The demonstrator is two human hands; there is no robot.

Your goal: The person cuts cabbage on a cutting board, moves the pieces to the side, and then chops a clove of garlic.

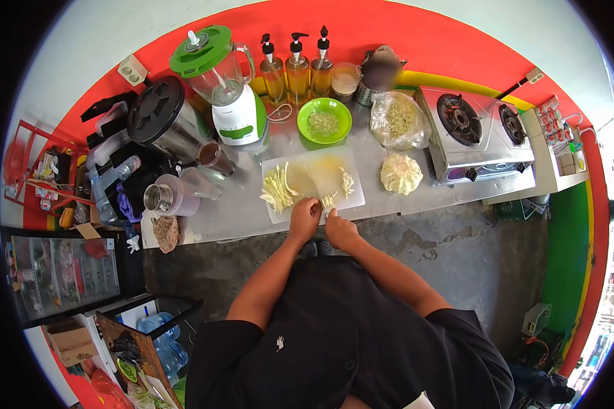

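A white cutting board [293,215] lies on the steel counter in front of me. My left hand [306,217] is closed at the board's front edge, its fingertips pressed on pale cabbage strips. Close beside it, my right hand [342,230] is curled in a grip around a knife, mostly hidden by the fingers. Small cut cabbage pieces [329,200] lie just beyond both hands. Longer cabbage strips [277,188] are heaped on the board's left side, and a small chopped pile [346,183] lies on its right. A cut cabbage [401,174] sits right of the board.
Behind the board stands a green bowl [325,139] with shredded pieces. A plastic bag [399,121] of shreds lies beside a two-burner gas stove [474,153]. A blender [235,119], pump bottles [297,78], a dark-lidded container [158,112] and cups [201,184] line the back and left.
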